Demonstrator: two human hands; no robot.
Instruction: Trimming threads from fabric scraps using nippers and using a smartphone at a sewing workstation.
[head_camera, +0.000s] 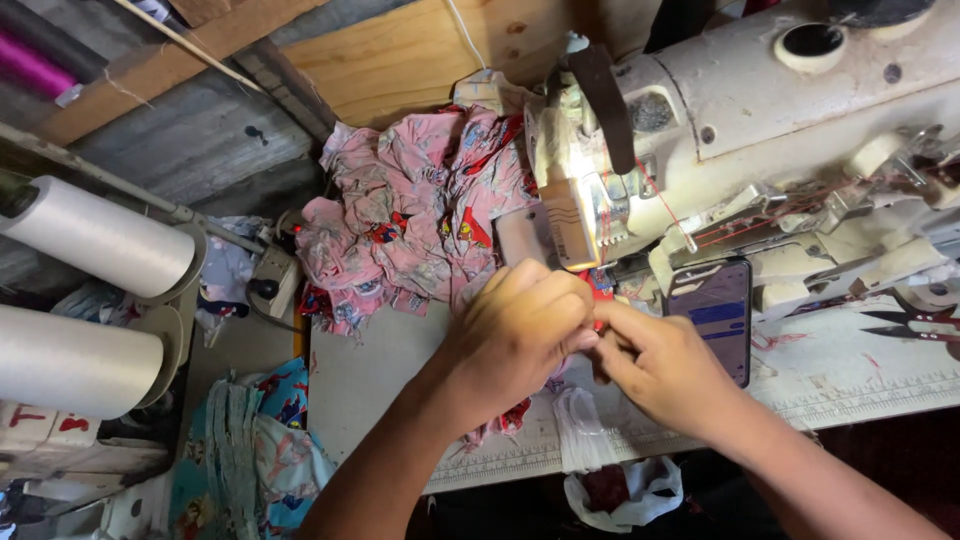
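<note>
1. Your left hand (515, 335) and right hand (660, 365) meet just in front of the needle area of the sewing machine (790, 130), fingertips touching.
2. Both hands pinch a small piece of red material (599, 292). Only a sliver shows between the fingers, so its shape cannot be told.
3. The fingers of each hand are curled closed on that piece; the left hand covers most of it.
4. The piece sits above the table (370, 370), close under the machine head, where a red thread (655, 195) runs down the machine's front.
5. Pink printed fabric (420, 215) lies bunched behind your left hand. It is pale pink with red and blue cartoon figures, heavily creased, and heaped against the wooden board (420, 50).
6. More of the same print (505, 420) shows under your left wrist, at the table's front edge.
7. A phone (715, 315) with a lit screen leans against the machine, just beside your right hand.
8. Black thread snips (905, 325) lie on the machine bed at the far right.
9. Two large white thread cones (85, 300) stand at the left, well apart from your hands.
</note>
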